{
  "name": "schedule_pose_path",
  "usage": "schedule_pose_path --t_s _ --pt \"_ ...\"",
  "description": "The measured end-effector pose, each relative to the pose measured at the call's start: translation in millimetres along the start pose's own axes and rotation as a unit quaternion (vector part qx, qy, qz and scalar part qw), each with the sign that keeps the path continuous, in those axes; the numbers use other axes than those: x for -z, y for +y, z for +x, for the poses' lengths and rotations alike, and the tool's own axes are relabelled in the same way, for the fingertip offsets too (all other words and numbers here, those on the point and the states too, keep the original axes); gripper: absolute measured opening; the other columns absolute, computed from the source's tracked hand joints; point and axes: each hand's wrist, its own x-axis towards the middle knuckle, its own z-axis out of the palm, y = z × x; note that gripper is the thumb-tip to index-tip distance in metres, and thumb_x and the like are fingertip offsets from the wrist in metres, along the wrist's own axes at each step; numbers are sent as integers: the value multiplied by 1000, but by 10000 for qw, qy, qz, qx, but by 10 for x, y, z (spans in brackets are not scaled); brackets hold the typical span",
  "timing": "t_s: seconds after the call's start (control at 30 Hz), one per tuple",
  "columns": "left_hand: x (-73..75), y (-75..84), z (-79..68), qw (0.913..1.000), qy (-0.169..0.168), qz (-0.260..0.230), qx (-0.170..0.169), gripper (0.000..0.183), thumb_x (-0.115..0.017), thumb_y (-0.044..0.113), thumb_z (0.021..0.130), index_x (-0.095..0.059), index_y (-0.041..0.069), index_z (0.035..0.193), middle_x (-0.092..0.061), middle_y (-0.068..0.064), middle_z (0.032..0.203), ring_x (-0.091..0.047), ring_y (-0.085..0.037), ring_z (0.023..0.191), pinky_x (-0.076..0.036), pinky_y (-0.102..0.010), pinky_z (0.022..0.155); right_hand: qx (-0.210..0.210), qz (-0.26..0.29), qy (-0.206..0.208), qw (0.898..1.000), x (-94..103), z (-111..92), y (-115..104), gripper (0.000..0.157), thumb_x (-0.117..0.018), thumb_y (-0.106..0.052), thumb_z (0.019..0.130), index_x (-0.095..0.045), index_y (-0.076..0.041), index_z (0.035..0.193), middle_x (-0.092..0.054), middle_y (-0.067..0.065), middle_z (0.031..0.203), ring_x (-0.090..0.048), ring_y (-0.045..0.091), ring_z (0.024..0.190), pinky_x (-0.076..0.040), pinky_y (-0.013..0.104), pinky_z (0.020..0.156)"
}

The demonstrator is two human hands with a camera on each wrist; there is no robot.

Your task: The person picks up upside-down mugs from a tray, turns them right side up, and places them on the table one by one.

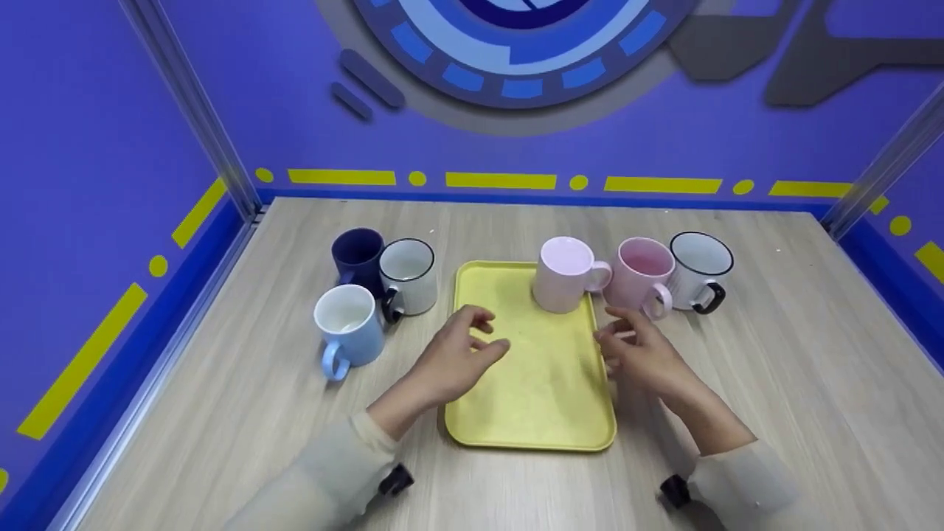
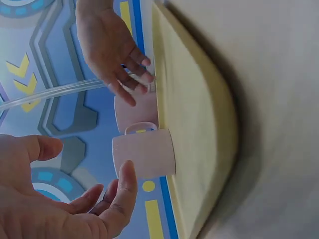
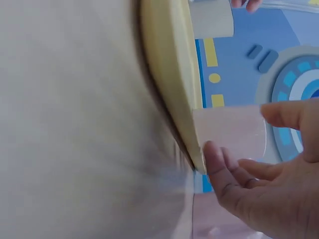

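A yellow tray lies in the middle of the table. On its far right corner stands a pale pink mug, handle turned to the right. My left hand hovers over the tray's left edge, fingers loosely bent and holding nothing. Beside the right edge is my right hand, also holding nothing, its fingers bent toward the tray rim. Just beyond it stands a darker pink mug, close against the pale pink mug's handle. In the right wrist view, the thumb and fingers overlap the pale pink mug.
A white mug with a black rim stands at the far right. Left of the tray are a navy mug, another black-rimmed white mug and a light blue mug. Blue-purple panels border the table.
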Motion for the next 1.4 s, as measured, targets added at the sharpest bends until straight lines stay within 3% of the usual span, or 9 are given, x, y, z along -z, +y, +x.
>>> schedule_pose_path --t_s 0.3,0.57,0.7,0.87,0.97,1.07,1.23,1.33,1.4 --pt "-245 139 576 9952 -389 -494 745 63 -60 41 102 -39 8 152 -44 -16 149 -58 -29 121 -59 -37 93 122 967 265 9949 31 312 -154 63 -49 -19 109 -21 2 161 -39 24 156 -62 10 109 -58 23 92" --pt "-358 188 987 9792 -630 -1412 1312 73 -53 39 106 -20 10 164 -26 -20 166 -53 -41 138 -61 -48 94 -75 1129 213 9933 14 565 -245 66 -42 -25 112 -11 -3 165 -33 22 164 -58 13 112 -56 22 90" --pt "-412 189 1125 9744 -667 -1588 1448 75 -50 43 107 -14 14 166 -22 -20 170 -52 -44 138 -60 -52 96 -148 1076 268 9937 12 676 -247 66 -42 -30 112 -12 -8 166 -41 19 156 -55 15 113 -55 23 93" --pt "-519 197 1244 9742 -446 -1490 1637 74 -47 48 106 -14 21 167 -24 -13 171 -46 -36 145 -59 -55 96 -81 1120 292 9932 -6 780 -212 61 -41 -32 112 -20 -11 166 -56 4 114 -55 9 95 -53 23 84" --pt "-570 200 1289 9735 -353 -1431 1746 71 -45 50 107 -17 24 167 -25 -8 172 -41 -34 149 -57 -57 99 57 1358 193 9905 -33 818 -202 55 -40 -30 113 -29 -8 162 -49 -2 89 -48 7 76 -48 22 69" --pt "-597 205 1305 9738 -321 -1397 1763 67 -43 50 108 -21 24 166 -27 -6 171 -40 -35 150 -55 -60 101 186 1510 100 9883 -64 836 -202 49 -39 -27 113 -36 -8 158 -44 -3 81 -41 8 67 -43 22 62" --pt "-618 217 1281 9753 -391 -1418 1649 65 -42 48 110 -20 24 166 -26 -4 172 -39 -36 151 -53 -63 101 391 1398 213 9892 -93 836 -184 46 -42 -23 112 -40 -8 156 -48 -1 89 -44 7 72 -45 20 63" --pt "-612 230 1253 9745 -389 -1508 1615 65 -41 48 110 -19 24 167 -25 -1 172 -40 -34 149 -55 -61 100 472 1234 305 9908 -107 826 -171 49 -43 -22 112 -38 -10 159 -56 5 112 -52 9 86 -50 19 72" --pt "-600 240 1232 9744 -365 -1547 1591 65 -41 48 110 -19 27 167 -26 1 172 -50 -31 140 -58 -55 96 501 1163 366 9913 -117 814 -173 51 -44 -22 112 -35 -12 161 -56 11 130 -54 12 99 -52 20 78"
